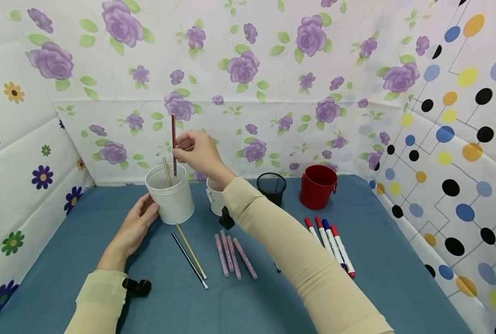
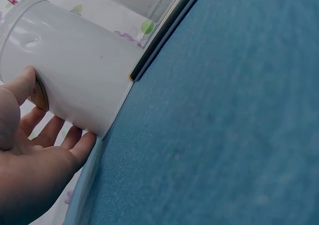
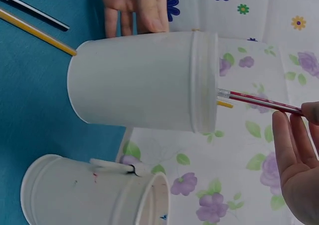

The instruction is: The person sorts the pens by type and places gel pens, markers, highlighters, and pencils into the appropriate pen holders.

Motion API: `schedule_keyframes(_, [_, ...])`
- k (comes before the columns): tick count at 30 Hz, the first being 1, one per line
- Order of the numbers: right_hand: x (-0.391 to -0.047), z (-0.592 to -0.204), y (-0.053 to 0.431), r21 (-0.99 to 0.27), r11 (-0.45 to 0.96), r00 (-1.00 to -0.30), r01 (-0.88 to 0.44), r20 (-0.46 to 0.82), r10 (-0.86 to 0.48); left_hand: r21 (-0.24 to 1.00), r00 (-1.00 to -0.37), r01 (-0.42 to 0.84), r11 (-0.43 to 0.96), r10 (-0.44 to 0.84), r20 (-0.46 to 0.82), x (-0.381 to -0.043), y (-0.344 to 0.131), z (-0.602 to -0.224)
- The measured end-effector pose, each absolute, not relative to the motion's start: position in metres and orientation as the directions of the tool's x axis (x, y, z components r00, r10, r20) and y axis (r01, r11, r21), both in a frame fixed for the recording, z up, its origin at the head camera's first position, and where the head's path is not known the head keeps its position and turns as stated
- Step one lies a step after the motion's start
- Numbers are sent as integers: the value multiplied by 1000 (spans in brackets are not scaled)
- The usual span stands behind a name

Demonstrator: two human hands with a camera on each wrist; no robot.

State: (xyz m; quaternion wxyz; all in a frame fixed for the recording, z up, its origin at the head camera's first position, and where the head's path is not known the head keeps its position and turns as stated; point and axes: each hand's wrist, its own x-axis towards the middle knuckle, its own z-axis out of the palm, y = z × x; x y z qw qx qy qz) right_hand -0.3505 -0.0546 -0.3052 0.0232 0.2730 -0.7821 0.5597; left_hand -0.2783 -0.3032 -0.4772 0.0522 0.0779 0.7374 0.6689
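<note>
My right hand [image 1: 201,152] pinches a dark red striped pencil [image 1: 174,132] upright over the mouth of a tall white bucket [image 1: 174,204]. In the right wrist view the pencil's silvery lower end is at the rim. A yellow pencil [image 1: 166,169] leans inside the bucket. Against the bucket's left side, my left hand [image 1: 133,227] holds it, thumb and fingers curved on its wall, beside a brown label [image 2: 40,94] in the left wrist view. A yellow pencil [image 1: 191,250] and a black pencil [image 1: 187,260] lie on the cloth in front.
A smaller white bucket [image 1: 216,202], partly behind my right arm, a black mesh cup [image 1: 271,183] and a red bucket [image 1: 318,188] stand along the back. Several pink tubes [image 1: 228,255] and several markers [image 1: 335,243] lie on the blue cloth [image 1: 164,306].
</note>
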Motion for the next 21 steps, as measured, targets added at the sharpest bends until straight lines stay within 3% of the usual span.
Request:
schedule_keyframes(9, [-345,-315,-63,-885,259,-877,-387,266,-401,995,-983,48,84,180,32,-279,-303,-477])
schedule_keyframes(21, [-350,-335,-73,-880,278,-876,-386,255,-410,996,-986,37,76,166,24,-278,-302,-477])
